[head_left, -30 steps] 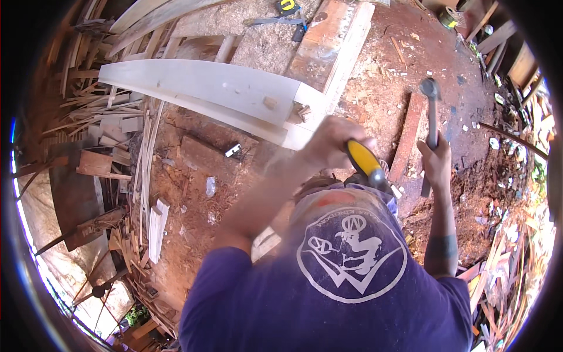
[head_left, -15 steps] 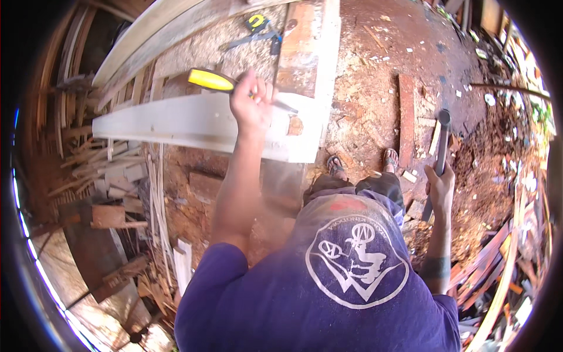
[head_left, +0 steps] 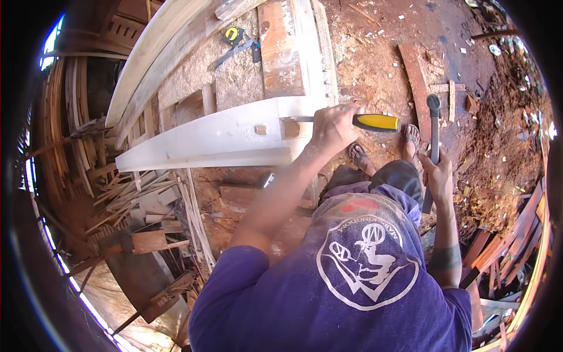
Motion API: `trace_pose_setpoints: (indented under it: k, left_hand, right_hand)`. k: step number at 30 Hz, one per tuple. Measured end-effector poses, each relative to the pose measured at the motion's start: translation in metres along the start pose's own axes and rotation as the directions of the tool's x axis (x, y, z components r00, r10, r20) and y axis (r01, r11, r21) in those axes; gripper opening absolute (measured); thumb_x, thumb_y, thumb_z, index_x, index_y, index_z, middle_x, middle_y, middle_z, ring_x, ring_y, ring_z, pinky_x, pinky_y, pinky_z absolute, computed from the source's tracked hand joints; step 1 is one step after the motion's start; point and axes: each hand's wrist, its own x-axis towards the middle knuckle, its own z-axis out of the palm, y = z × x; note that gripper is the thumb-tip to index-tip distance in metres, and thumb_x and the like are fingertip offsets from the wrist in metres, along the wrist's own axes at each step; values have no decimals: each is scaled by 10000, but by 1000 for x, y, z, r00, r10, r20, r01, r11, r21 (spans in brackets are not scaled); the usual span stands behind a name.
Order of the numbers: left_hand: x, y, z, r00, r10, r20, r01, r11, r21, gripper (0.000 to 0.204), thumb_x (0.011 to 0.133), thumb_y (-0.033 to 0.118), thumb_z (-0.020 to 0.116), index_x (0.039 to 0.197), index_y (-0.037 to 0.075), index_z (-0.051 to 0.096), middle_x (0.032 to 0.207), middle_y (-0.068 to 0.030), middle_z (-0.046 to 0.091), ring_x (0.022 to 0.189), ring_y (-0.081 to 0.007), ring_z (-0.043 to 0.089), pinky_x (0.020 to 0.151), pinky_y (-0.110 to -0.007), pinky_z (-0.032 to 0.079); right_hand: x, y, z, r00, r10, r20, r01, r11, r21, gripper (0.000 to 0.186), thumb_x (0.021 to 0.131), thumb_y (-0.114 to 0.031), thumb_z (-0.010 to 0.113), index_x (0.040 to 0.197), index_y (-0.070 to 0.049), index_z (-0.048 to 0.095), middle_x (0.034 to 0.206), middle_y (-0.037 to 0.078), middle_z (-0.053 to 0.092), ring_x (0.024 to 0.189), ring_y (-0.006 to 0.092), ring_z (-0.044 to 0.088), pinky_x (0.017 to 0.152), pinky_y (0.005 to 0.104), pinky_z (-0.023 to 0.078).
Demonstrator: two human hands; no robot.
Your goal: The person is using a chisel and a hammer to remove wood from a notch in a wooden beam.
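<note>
A chisel (head_left: 376, 122) with a yellow and black handle lies in my left hand (head_left: 335, 129), which is closed around its shank. The handle sticks out to the right, and its metal blade points left over the near end of a pale, planed board (head_left: 217, 128). A square recess (head_left: 261, 129) and a darker, cut patch (head_left: 291, 128) show in that board. Whether the blade tip touches the wood I cannot tell. My right hand (head_left: 438, 176) grips a hammer (head_left: 434, 132) by its dark handle, off to the right, head upward, apart from the board.
A yellow and black tape measure (head_left: 233, 36) and a try square (head_left: 236, 53) lie on the sawdust-covered work surface beyond the board. Curved planks (head_left: 153, 56) rest at the far left. Wood scraps (head_left: 141, 202) pile up at left; a brown plank (head_left: 415, 88) lies on the ground.
My left hand has moved right across the board. The chisel has swung around: its handle now points right and its blade left. The hammer stays in my right hand.
</note>
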Motion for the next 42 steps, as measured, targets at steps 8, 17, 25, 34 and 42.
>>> trace_pose_setpoints:
  k: [8,17,25,34,42]
  left_hand:
    - [4,1,9,995,-76,-65,82,993,86,208,675,175,808,801,59,689,681,-124,669,641,-307,684,600,-424,536]
    - [8,3,11,987,-99,-129,114,987,115,153,792,161,770,749,63,661,668,-131,659,611,-332,667,564,-431,519]
    - [11,5,8,985,-141,-96,148,986,75,120,858,177,718,874,83,645,738,-129,681,703,-350,683,645,-474,523]
    - [8,0,4,980,-185,-67,191,976,103,139,788,126,719,911,76,675,809,-148,718,762,-340,709,687,-468,541]
    - [12,-3,5,983,-179,-36,183,973,142,99,848,150,702,876,65,661,794,-146,712,741,-354,704,664,-467,536]
  right_hand:
    - [3,18,-17,996,61,-60,-58,996,62,216,905,-219,685,879,-23,597,582,2,539,446,87,498,418,265,392]
    - [0,6,-59,938,-7,-347,92,970,227,180,961,-252,642,965,-83,578,608,-20,487,474,35,444,375,214,372]
    - [-29,2,32,900,-361,-244,355,932,-72,139,954,-174,612,971,-37,606,695,36,545,579,89,512,504,266,434]
    - [-4,-27,-53,801,-148,-580,454,781,429,117,960,-133,600,866,-66,578,612,-5,517,482,40,481,427,228,423]
    - [-10,1,-6,984,-171,-53,171,985,-5,317,898,-119,619,1180,27,621,674,44,614,580,151,589,506,329,461]
